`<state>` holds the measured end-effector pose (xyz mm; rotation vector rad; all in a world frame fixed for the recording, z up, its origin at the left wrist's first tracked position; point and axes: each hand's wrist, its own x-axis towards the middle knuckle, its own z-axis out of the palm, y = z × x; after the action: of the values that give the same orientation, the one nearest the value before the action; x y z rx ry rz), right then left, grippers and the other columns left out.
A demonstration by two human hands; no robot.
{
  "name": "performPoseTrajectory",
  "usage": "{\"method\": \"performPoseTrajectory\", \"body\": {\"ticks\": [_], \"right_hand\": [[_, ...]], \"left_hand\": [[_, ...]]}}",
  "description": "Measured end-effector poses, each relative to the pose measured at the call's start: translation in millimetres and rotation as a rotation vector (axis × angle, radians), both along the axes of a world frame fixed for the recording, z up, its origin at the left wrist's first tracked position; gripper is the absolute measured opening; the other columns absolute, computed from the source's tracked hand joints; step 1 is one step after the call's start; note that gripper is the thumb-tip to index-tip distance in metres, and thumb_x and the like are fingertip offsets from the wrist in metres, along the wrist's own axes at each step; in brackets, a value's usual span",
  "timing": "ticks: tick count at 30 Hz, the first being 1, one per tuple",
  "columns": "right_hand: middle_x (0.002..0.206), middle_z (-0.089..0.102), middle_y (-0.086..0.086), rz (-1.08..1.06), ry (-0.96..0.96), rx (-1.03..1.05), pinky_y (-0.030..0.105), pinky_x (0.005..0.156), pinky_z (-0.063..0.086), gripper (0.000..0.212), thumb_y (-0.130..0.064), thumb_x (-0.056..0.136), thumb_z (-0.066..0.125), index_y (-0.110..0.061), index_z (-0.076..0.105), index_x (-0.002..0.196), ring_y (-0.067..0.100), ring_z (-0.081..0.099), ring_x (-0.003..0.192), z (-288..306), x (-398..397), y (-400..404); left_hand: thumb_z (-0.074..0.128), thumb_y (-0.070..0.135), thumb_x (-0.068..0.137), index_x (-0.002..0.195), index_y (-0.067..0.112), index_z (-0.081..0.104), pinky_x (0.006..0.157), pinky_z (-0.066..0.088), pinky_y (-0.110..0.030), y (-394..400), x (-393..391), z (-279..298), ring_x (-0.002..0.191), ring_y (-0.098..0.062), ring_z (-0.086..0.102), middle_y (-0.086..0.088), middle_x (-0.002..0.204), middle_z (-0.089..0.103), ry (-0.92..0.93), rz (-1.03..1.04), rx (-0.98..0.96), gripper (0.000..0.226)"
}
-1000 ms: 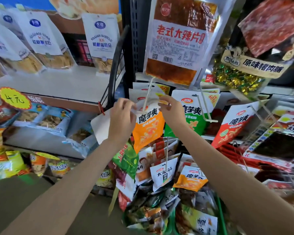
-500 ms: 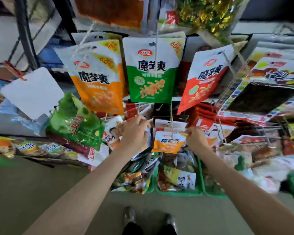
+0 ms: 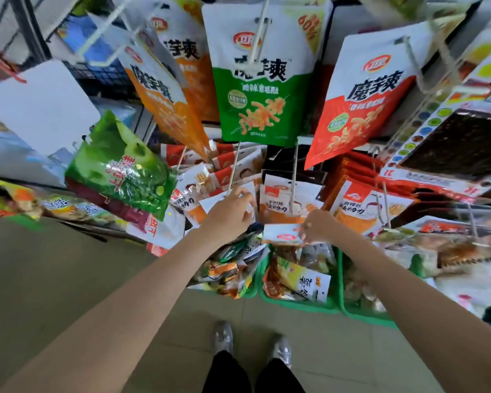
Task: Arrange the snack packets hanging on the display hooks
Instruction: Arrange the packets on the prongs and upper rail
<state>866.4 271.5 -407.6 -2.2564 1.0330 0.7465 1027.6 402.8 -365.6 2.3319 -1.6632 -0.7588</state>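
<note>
A shop display rack (image 3: 102, 76) crowded with hanging snack packets fills the view above a tiled floor (image 3: 54, 265). On the upper hooks hang three large packets side by side: an orange packet (image 3: 165, 100) tilted to the left, a green packet (image 3: 260, 89) in the middle and a red packet (image 3: 360, 100) on the right. Green baskets (image 3: 298, 303) of loose snacks stand on the floor below. In the lower row, small orange-and-white packets (image 3: 288, 199) hang on thin hooks. The left hand (image 3: 227, 212) has its fingers curled against one such small packet beside a hook wire. The right hand (image 3: 319, 225) pinches the top edge of a small white packet (image 3: 281, 234) just below that row.
</note>
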Motion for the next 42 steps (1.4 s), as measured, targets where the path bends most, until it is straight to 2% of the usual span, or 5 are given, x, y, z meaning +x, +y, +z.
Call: {"method": "performPoseTrajectory", "body": {"ticks": [3,10,15,34,42], "right_hand": [[0.11,0.066,0.014,-0.019,-0.085,-0.049,0.029,0.072,0.049,0.027,-0.014,0.093,0.042,0.0,0.065,0.097,0.026,0.061,0.096,46.8,-3.4,14.0],[0.08,0.068,0.013,-0.011,-0.638,-0.142,0.027,0.052,0.042,0.03,-0.014,0.088,0.058,-0.009,0.045,0.114,0.024,0.059,0.066,138.2,57.6,50.5],[0.066,0.07,0.014,0.017,-0.803,-0.109,0.024,0.057,0.045,0.038,-0.018,0.085,0.062,-0.025,0.046,0.052,0.015,0.065,0.055,187.1,127.7,63.4],[0.066,0.069,0.018,-0.041,-1.041,-0.157,0.027,0.06,0.055,0.027,-0.013,0.09,0.057,-0.012,0.059,0.064,0.024,0.068,0.055,235.0,221.5,64.7],[0.133,0.048,0.018,-0.066,-0.946,-0.432,0.026,0.082,0.036,0.046,0.005,0.088,0.043,-0.004,0.043,0.132,0.031,0.043,0.126,217.1,248.3,26.3]], "left_hand": [[0.052,0.021,0.091,0.115,0.014,0.055,0.076,0.043,-0.031,-8.4,-2.3,23.4,0.101,-0.027,0.058,-0.003,0.124,0.051,0.118,-0.022,-0.021,0.025],[0.051,0.01,0.093,0.089,0.007,0.068,0.038,0.042,-0.015,17.3,23.7,86.3,0.048,-0.008,0.063,0.006,0.086,0.065,0.483,0.17,-0.066,0.018],[0.059,0.012,0.088,0.071,0.025,0.062,0.043,0.046,-0.015,57.9,77.1,131.1,0.047,0.003,0.059,0.014,0.052,0.064,0.443,0.382,-0.513,0.021],[0.057,0.024,0.09,0.135,0.02,0.042,0.071,0.054,-0.027,53.4,145.6,160.4,0.077,-0.009,0.064,0.007,0.09,0.067,0.246,0.435,-0.834,0.047],[0.057,0.024,0.09,0.148,0.026,0.007,0.095,0.041,-0.033,17.8,146.1,136.0,0.113,-0.02,0.05,-0.002,0.156,0.011,0.133,0.258,-0.301,0.076]]}}
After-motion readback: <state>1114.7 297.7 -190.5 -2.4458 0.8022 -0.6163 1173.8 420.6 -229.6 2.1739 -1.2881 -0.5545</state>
